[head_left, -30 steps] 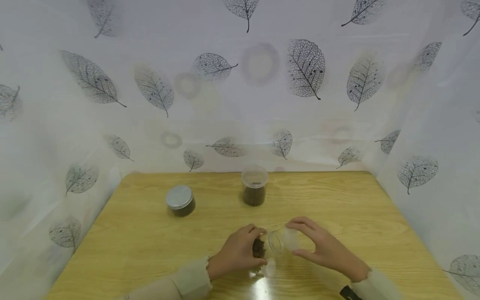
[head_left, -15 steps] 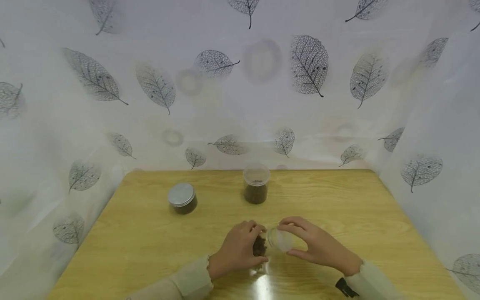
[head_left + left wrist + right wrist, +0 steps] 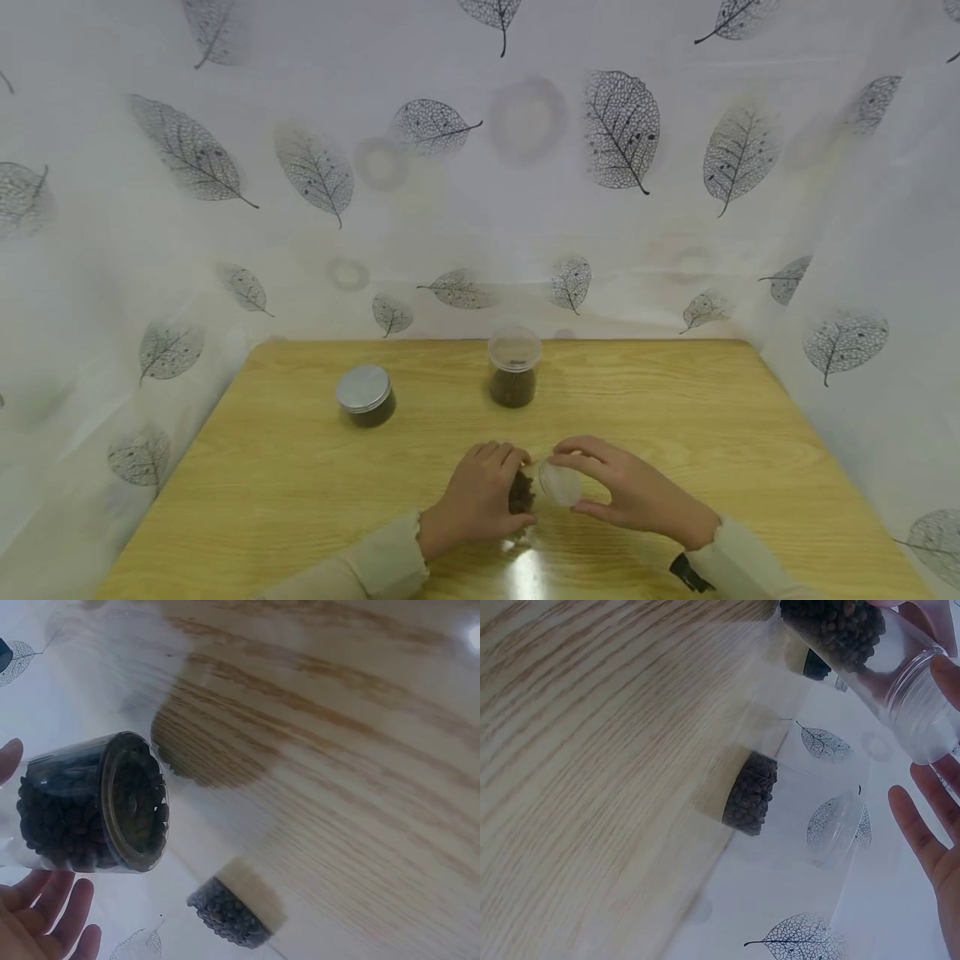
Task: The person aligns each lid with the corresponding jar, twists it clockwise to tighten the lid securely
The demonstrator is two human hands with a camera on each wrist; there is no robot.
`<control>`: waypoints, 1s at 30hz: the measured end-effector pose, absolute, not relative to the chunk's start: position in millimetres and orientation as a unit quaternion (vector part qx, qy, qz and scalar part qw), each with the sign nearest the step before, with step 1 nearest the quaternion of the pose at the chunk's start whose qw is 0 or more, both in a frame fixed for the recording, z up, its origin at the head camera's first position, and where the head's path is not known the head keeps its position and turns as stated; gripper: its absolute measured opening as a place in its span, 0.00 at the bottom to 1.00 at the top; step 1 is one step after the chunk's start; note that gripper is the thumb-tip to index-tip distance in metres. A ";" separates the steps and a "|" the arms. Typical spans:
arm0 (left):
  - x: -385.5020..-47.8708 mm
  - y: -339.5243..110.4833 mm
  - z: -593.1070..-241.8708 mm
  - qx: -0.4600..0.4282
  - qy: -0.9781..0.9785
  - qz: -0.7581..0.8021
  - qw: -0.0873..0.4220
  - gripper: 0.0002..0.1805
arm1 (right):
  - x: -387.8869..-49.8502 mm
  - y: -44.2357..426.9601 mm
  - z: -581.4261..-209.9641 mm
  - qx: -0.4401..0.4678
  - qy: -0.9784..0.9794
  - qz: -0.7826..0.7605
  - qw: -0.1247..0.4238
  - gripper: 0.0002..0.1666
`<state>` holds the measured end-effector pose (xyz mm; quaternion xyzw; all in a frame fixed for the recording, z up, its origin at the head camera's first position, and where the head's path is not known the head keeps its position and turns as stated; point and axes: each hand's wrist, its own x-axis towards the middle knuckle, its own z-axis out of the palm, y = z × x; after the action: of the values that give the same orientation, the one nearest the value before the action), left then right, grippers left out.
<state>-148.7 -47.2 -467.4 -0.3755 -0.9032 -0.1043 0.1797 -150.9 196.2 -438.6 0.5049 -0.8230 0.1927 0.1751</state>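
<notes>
In the head view my left hand (image 3: 480, 496) grips a clear jar of dark coffee beans (image 3: 521, 493), which is tilted with its mouth to the right. The left wrist view shows the base of this jar (image 3: 135, 802) and the beans through its wall. A whitish translucent lid (image 3: 561, 483) is at the jar's mouth, held between the thumb and fingers of my right hand (image 3: 641, 496). In the right wrist view the lid (image 3: 928, 731) covers the mouth; whether it is fastened I cannot tell.
Behind the hands a second clear lidded jar (image 3: 513, 385), partly filled with beans, stands upright on the wooden table (image 3: 262, 483). Left of it is a low jar with a silver lid (image 3: 364, 390). A leaf-print curtain (image 3: 465, 208) surrounds the table's back and sides.
My right hand has moved left, bringing the lid from just beside the jar's mouth onto it. The left hand keeps its grip on the jar, nearly still.
</notes>
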 end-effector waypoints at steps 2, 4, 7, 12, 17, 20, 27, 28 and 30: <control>-148.6 -47.2 -467.3 -0.377 -0.903 -0.099 0.181 0.37 | -151.1 196.2 -439.0 0.508 -0.821 0.193 0.174 0.41; -148.6 -47.4 -467.0 -0.379 -0.902 -0.094 0.184 0.37 | -151.3 196.0 -438.7 0.511 -0.819 0.193 0.175 0.42; -148.7 -47.8 -467.2 -0.380 -0.901 -0.094 0.186 0.37 | -151.2 195.1 -437.3 0.515 -0.818 0.187 0.175 0.42; -149.1 -48.0 -470.4 -0.381 -0.901 -0.097 0.182 0.37 | -150.6 194.3 -435.8 0.518 -0.819 0.176 0.172 0.44; -148.9 -48.1 -471.6 -0.383 -0.901 -0.098 0.182 0.37 | -150.2 193.1 -435.7 0.518 -0.821 0.168 0.172 0.45; -148.7 -48.3 -471.8 -0.384 -0.900 -0.098 0.183 0.37 | -150.8 191.2 -434.8 0.532 -0.810 0.168 0.181 0.44; -147.9 -48.7 -472.3 -0.380 -0.901 -0.093 0.191 0.37 | -150.9 187.6 -432.4 0.543 -0.800 0.173 0.189 0.44; -147.8 -48.7 -472.4 -0.379 -0.901 -0.093 0.191 0.37 | -150.5 187.4 -432.6 0.539 -0.802 0.174 0.187 0.44; -147.4 -48.7 -472.6 -0.377 -0.902 -0.092 0.191 0.37 | -149.7 186.9 -433.8 0.532 -0.806 0.180 0.184 0.44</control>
<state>-147.4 -48.7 -472.6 -0.3767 -0.9016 -0.0924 0.1914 -149.7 186.9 -433.8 0.5323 -0.8065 0.1797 0.1842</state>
